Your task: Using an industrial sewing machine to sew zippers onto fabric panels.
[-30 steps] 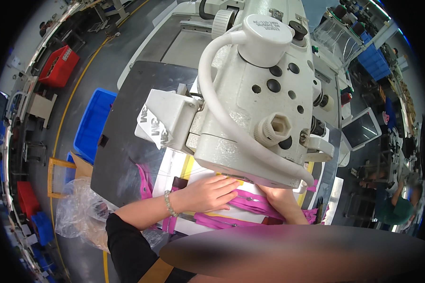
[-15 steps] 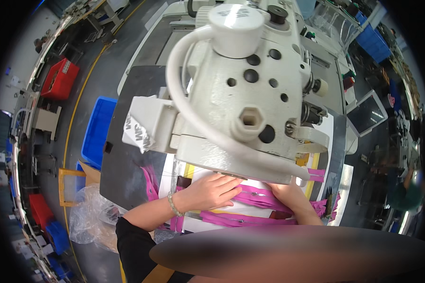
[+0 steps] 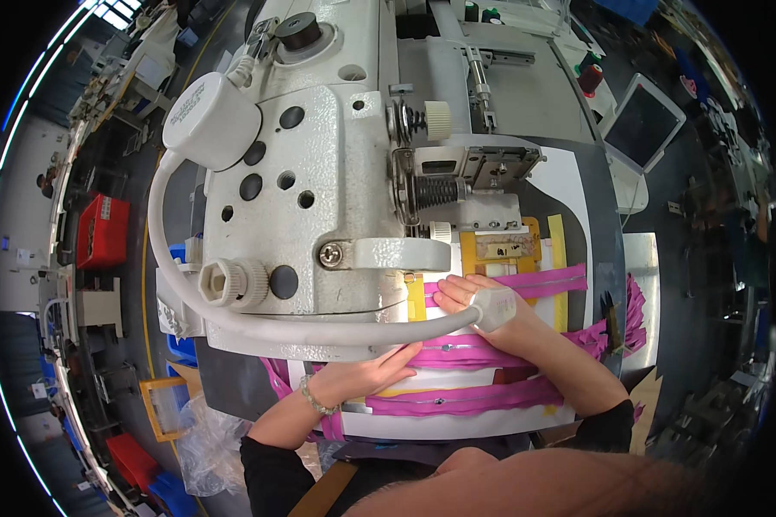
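A large white sewing machine head (image 3: 310, 198) hangs over the work and covers part of it. Below its front edge, my left hand (image 3: 362, 376), with a beaded bracelet at the wrist, lies with fingers stretched out beside a magenta zipper (image 3: 457, 351); its fingertips are partly under the machine. To the right, my right hand (image 3: 483, 302) rests with extended fingers on another magenta zipper strip (image 3: 547, 281), partly behind the white lamp tip (image 3: 495, 308). Nearer me, a further magenta zipper (image 3: 466, 400) stretches across the white sheet (image 3: 457, 426).
A metal clamp block with a spring (image 3: 444, 191) is beside the machine head. Thread snips (image 3: 610, 320) and bunched magenta zippers (image 3: 635, 314) lie at the right. A screen (image 3: 645, 125) stands far right; a red bin (image 3: 103, 231) and clear plastic (image 3: 211, 444) are at the left.
My view has shifted to the right, exposing more of the machine's right side. My right hand has moved farther forward onto the far zipper strip; my left hand stays near the machine's front edge.
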`<act>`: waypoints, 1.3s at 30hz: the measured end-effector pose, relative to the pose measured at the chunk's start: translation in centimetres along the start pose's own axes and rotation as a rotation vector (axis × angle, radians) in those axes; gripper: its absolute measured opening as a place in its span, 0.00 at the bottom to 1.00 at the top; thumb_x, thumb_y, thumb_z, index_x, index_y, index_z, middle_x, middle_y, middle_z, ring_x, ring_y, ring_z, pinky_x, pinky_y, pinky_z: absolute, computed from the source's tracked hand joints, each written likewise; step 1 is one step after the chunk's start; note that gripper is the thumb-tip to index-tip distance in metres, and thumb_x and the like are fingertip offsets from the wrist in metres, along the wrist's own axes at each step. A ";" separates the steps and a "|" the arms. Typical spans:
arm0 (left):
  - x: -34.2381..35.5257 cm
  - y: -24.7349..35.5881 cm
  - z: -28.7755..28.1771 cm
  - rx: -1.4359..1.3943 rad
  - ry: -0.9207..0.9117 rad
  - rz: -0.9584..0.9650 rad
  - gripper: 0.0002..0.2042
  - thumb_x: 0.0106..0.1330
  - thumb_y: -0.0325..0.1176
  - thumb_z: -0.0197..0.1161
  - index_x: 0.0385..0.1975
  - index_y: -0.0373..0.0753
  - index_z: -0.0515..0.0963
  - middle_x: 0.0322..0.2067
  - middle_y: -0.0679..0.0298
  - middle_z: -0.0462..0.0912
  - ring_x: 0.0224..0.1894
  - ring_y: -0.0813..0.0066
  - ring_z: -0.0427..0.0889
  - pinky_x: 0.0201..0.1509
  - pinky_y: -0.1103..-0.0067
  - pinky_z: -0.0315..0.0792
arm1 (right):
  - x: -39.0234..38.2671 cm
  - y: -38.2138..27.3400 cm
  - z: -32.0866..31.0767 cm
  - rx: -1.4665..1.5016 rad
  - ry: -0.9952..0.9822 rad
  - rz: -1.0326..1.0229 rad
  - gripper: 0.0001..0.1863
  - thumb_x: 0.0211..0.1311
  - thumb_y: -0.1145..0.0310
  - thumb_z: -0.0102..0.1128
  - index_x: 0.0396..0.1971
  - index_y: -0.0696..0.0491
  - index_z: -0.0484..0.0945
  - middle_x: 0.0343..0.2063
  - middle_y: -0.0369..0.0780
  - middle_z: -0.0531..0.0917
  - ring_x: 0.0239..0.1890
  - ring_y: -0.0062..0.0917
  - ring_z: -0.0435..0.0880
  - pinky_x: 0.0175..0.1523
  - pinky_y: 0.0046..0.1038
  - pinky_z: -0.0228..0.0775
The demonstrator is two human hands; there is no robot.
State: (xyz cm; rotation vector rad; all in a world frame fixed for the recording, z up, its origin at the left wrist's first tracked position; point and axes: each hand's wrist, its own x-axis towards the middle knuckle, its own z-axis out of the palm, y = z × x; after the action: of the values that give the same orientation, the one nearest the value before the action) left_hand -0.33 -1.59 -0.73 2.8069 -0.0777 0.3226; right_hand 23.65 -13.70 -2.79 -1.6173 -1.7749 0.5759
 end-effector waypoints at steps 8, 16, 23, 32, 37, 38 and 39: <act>0.7 0.5 -0.8 0.148 0.007 -0.044 0.20 0.56 0.45 0.66 0.47 0.43 0.79 0.46 0.67 0.79 0.47 0.75 0.77 0.49 0.78 0.68 | 0.2 -1.1 -0.3 -0.036 0.166 -0.021 0.15 0.53 0.70 0.58 0.43 0.53 0.79 0.40 0.44 0.81 0.42 0.37 0.79 0.47 0.35 0.74; 0.4 0.4 -0.5 0.156 0.089 0.089 0.20 0.57 0.45 0.65 0.46 0.43 0.79 0.47 0.65 0.79 0.50 0.73 0.75 0.49 0.77 0.65 | -1.9 -3.2 -4.4 -0.831 0.266 -0.414 0.09 0.43 0.72 0.58 0.29 0.52 0.77 0.25 0.35 0.73 0.30 0.24 0.76 0.32 0.25 0.67; 0.9 0.4 -0.8 0.094 0.113 0.121 0.18 0.54 0.41 0.68 0.44 0.43 0.80 0.44 0.67 0.80 0.46 0.73 0.77 0.47 0.75 0.65 | -13.4 -5.7 -13.0 -0.618 0.862 0.273 0.09 0.50 0.80 0.61 0.33 0.53 0.79 0.31 0.39 0.76 0.35 0.28 0.77 0.36 0.26 0.68; 0.1 0.2 -0.6 0.051 0.109 0.134 0.16 0.55 0.34 0.66 0.43 0.38 0.80 0.43 0.62 0.80 0.47 0.66 0.77 0.50 0.69 0.64 | -33.9 -6.8 -16.6 0.053 1.687 0.526 0.04 0.64 0.73 0.58 0.35 0.54 0.73 0.22 0.29 0.72 0.22 0.11 0.66 0.26 0.16 0.55; 0.1 0.0 -0.3 0.060 0.112 0.120 0.15 0.57 0.33 0.64 0.43 0.36 0.80 0.43 0.60 0.80 0.47 0.63 0.76 0.51 0.67 0.64 | -44.9 -6.3 -16.1 -0.023 1.805 0.709 0.03 0.65 0.73 0.56 0.36 0.55 0.73 0.26 0.33 0.78 0.25 0.15 0.78 0.29 0.16 0.66; 0.0 0.0 -0.3 0.046 0.114 0.108 0.14 0.58 0.33 0.64 0.43 0.36 0.79 0.42 0.60 0.80 0.47 0.62 0.76 0.52 0.67 0.64 | -47.0 -5.9 -15.9 -0.087 1.788 0.711 0.03 0.65 0.74 0.55 0.37 0.56 0.73 0.30 0.36 0.80 0.35 0.20 0.82 0.39 0.19 0.73; -0.1 -0.1 -0.3 0.045 0.115 0.115 0.14 0.58 0.33 0.64 0.43 0.36 0.79 0.42 0.60 0.80 0.47 0.62 0.76 0.52 0.67 0.64 | -49.3 -5.3 -15.6 -0.091 1.795 0.710 0.03 0.65 0.74 0.55 0.37 0.56 0.73 0.30 0.36 0.80 0.35 0.20 0.82 0.39 0.19 0.73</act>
State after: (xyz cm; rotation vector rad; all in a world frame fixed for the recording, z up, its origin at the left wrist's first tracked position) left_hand -0.45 -1.41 -0.44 2.8277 -0.2091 0.5182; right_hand 32.09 -64.68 3.05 -1.6992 0.1030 -0.6313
